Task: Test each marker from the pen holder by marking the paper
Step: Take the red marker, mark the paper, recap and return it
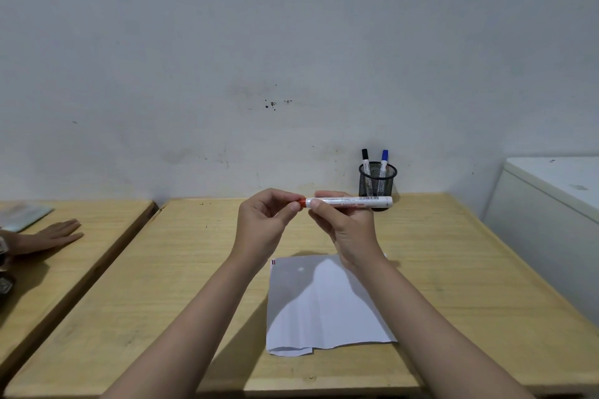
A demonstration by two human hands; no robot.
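Note:
I hold a white marker with a red end (353, 201) level above the table. My right hand (343, 223) grips its barrel. My left hand (265, 220) pinches the red cap at the marker's left end. Below my hands a white sheet of paper (321, 304) lies on the wooden table (194, 285), with small red marks at its top left corner. A black mesh pen holder (377, 183) stands at the back by the wall, with a black-capped marker (365, 159) and a blue-capped marker (384, 160) upright in it.
A second wooden table (81, 256) stands to the left across a narrow gap, with another person's hand (52, 235) flat on it. A white cabinet (551, 204) stands at the right. The wall runs close behind the tables.

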